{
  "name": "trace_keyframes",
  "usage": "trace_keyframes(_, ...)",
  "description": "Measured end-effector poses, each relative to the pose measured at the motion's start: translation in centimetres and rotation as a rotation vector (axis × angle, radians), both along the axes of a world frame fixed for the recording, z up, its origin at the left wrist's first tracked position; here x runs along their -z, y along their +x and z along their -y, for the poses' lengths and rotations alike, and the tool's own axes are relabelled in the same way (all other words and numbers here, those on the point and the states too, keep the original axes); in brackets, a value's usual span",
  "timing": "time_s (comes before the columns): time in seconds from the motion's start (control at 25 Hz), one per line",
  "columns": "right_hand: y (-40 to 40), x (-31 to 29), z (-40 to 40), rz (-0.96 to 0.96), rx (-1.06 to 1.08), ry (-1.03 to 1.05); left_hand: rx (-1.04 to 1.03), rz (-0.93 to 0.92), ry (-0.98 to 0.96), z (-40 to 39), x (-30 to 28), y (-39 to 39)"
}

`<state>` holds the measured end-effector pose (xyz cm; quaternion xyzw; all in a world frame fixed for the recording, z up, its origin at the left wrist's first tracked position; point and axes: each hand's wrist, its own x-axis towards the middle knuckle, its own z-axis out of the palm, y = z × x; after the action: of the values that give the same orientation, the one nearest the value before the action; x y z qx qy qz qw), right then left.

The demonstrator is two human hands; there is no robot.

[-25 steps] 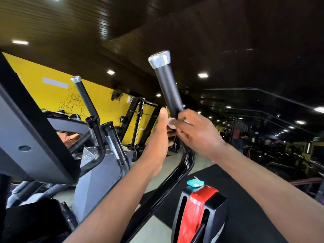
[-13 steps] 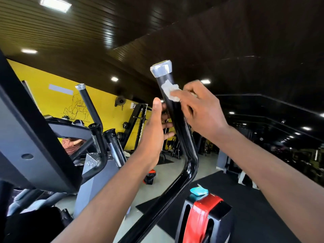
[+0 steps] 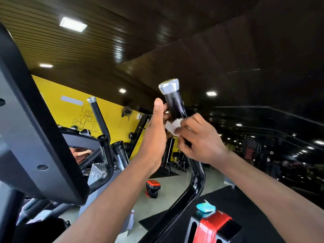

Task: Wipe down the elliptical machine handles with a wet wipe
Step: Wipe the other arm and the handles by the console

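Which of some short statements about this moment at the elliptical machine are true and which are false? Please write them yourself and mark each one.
1. The right hand presses a white wipe against the black handle. True.
2. The wipe covers the silver cap at the top of the handle. False: the wipe sits lower, on the black grip, and the cap is bare.
3. The left hand is beside the same handle, thumb pointing up. True.
4. A blue packet lies on the red and black machine part at the lower right. True.
5. The wall behind the far handle is green. False: it is yellow.
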<state>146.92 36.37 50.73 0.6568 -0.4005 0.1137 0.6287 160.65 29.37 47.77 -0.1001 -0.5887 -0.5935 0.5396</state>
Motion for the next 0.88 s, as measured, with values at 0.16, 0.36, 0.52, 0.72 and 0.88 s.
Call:
trace_keyframes(0.16,2.0,-3.2,1.2,0.238,-0.185,-0.147,-0.002,-0.047,0.015,-0.1,-1.0,0.4)
trace_keyframes(0.36,2.1,-1.8,2.3,0.161,-0.191,-0.202,0.026,-0.074,0.024,0.0,-1.2,0.8)
trace_keyframes(0.52,4.7,-2.7,3.1,0.516,-0.409,-0.279,-0.021,-0.077,-0.008,-0.1,-1.6,0.9)
trace_keyframes(0.72,6.1,-1.6,3.8,0.641,-0.084,-0.165,-0.01,-0.075,-0.031,0.4,-1.3,0.7)
trace_keyframes(0.88,7.0,-6.6,2.7,1.314,-0.54,0.409,-0.054,-0.099,-0.025,0.5,-1.4,0.3)
